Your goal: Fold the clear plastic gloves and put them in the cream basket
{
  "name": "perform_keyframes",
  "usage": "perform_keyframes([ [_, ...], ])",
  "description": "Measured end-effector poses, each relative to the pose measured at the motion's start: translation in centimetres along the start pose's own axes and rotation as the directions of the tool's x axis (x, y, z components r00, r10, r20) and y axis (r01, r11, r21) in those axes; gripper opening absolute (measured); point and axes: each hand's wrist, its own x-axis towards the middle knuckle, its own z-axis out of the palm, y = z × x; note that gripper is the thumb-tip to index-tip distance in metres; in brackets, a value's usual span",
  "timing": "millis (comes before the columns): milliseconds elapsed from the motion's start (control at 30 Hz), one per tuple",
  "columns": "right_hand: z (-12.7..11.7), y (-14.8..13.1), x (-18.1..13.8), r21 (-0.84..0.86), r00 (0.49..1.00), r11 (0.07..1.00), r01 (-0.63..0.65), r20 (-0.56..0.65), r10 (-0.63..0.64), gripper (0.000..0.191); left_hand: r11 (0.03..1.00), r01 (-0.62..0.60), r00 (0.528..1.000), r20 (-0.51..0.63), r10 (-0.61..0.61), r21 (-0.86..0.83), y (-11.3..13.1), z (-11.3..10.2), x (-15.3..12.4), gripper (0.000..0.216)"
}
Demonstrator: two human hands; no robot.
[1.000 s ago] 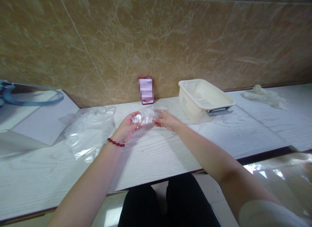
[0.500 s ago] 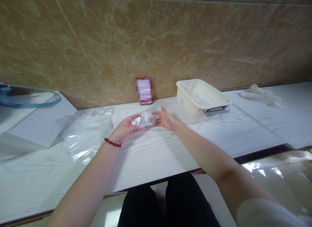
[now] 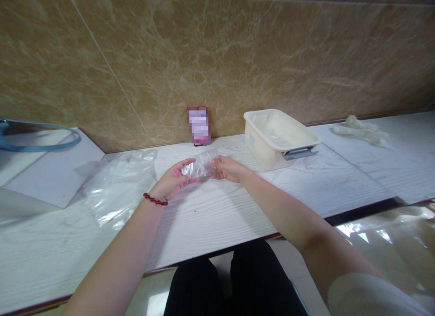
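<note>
A clear, shiny plastic packet (image 3: 200,165) is held just above the white wood-grain table (image 3: 207,216). My left hand (image 3: 175,177) grips its left end, thumb in front and fingers behind and below. At the right end, my right hand (image 3: 228,168) has its thumb and fingers closed on the packet. Whatever the packet contains is too blurred to make out. Left of my hands lies a spread of clear plastic bags (image 3: 120,184).
A phone (image 3: 199,126) with a blurred screen leans on the brown marbled wall (image 3: 217,58). To the right stands a cream bin (image 3: 260,148) with a grey handle and clear plastic inside. Crumpled whitish plastic (image 3: 363,132) lies farther right. A white box (image 3: 50,171) with a blue strap (image 3: 44,147) is at left.
My right thumb, raised before, has come down onto the packet, and the right fingers have closed on its end. The left hand keeps its hold.
</note>
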Motion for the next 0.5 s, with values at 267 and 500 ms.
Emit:
perform_keyframes([
  [267,-0.4,0.5,0.8,-0.042,0.993,0.996,0.077,-0.082,-0.080,0.029,0.998,-0.030,0.999,-0.022,0.029,-0.046,-0.1,-0.4,0.3,0.053],
  [500,-0.5,0.5,1.2,-0.069,0.978,0.995,0.077,-0.190,-0.089,0.009,1.000,0.004,1.000,-0.012,-0.004,-0.020,-0.1,-0.3,0.1,0.052],
])
